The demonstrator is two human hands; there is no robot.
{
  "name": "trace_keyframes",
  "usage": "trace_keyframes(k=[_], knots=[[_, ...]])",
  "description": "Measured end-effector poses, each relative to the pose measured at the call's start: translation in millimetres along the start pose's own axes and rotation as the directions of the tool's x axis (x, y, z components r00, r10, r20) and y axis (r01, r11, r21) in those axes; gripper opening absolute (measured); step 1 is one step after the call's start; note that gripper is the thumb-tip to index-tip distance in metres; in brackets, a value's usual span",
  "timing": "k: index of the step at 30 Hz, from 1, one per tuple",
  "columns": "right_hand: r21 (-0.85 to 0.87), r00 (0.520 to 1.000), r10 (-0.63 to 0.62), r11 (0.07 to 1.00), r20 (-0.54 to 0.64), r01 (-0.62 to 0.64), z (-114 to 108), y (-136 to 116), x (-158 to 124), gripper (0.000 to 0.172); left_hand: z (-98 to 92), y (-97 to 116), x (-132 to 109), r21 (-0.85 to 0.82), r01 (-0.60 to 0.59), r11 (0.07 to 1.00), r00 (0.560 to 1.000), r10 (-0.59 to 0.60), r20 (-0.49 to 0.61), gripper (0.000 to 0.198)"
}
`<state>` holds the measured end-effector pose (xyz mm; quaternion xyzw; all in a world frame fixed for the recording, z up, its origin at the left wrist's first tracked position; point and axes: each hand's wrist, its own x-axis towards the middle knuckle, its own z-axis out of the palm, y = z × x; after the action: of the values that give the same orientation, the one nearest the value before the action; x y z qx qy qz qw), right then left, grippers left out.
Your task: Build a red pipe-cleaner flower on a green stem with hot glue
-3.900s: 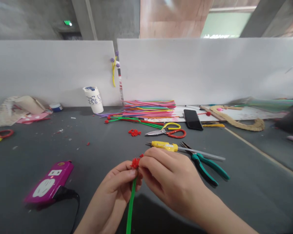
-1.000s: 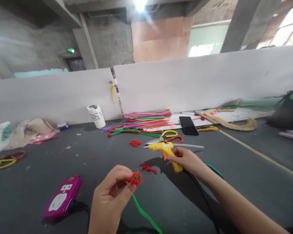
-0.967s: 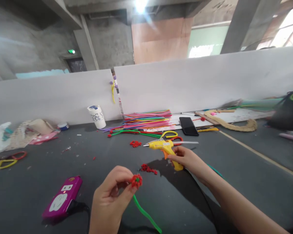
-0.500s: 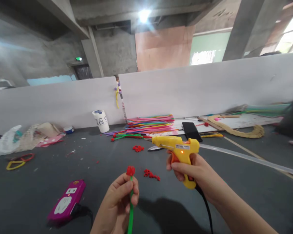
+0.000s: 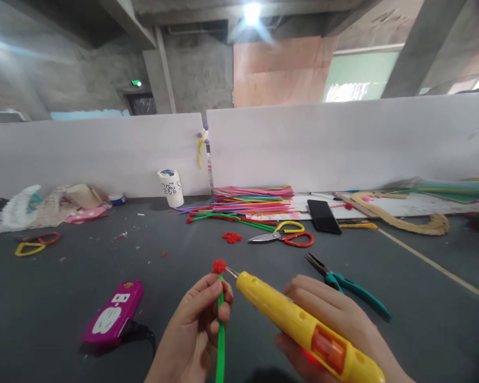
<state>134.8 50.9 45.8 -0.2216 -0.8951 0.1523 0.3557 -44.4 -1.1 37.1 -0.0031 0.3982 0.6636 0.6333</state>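
Pinching a green stem (image 5: 221,343) topped with a red tuft (image 5: 219,265), the left hand (image 5: 195,332) has thumb and fingers closed around it, upright, low in the centre of view. Right beside it, the right hand (image 5: 335,324) is wrapped around a yellow glue gun (image 5: 299,324), metal nozzle just beside the tuft. Out on the dark grey tabletop (image 5: 64,287): teal pliers (image 5: 353,291) near the right hand, a magenta power strip (image 5: 114,313) to the left, red-and-yellow scissors (image 5: 283,238) further back, a small heap of red scraps (image 5: 232,237), a black phone (image 5: 323,215), a bright stack of pipe cleaners (image 5: 255,196), a white cup (image 5: 171,187). White partition boards (image 5: 343,143) fence the table; behind them, bare concrete walls (image 5: 199,74), a ceiling lamp (image 5: 251,10), a green sign (image 5: 136,83).
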Motion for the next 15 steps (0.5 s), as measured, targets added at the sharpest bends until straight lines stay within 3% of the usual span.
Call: trace_keyframes(k=[4,12,15], knots=[[-0.030,1.000,0.001,1.000,0.015,-0.001,0.2,-0.1,-1.1,0.022,4.3,2.0,-1.1,0.010,0.034,0.999,0.999,-0.034,-0.003,0.033],[0.018,0.995,-0.096,0.995,0.021,0.096,9.6,9.5,-9.3,0.017,-11.7,-6.1,9.6,0.015,-0.022,1.000,0.979,0.018,0.204,0.012],[0.008,0.994,-0.112,0.994,0.004,0.112,12.4,12.8,-12.0,0.020,-11.7,-6.2,8.6,0.051,-0.039,0.998,0.966,0.025,0.256,0.012]])
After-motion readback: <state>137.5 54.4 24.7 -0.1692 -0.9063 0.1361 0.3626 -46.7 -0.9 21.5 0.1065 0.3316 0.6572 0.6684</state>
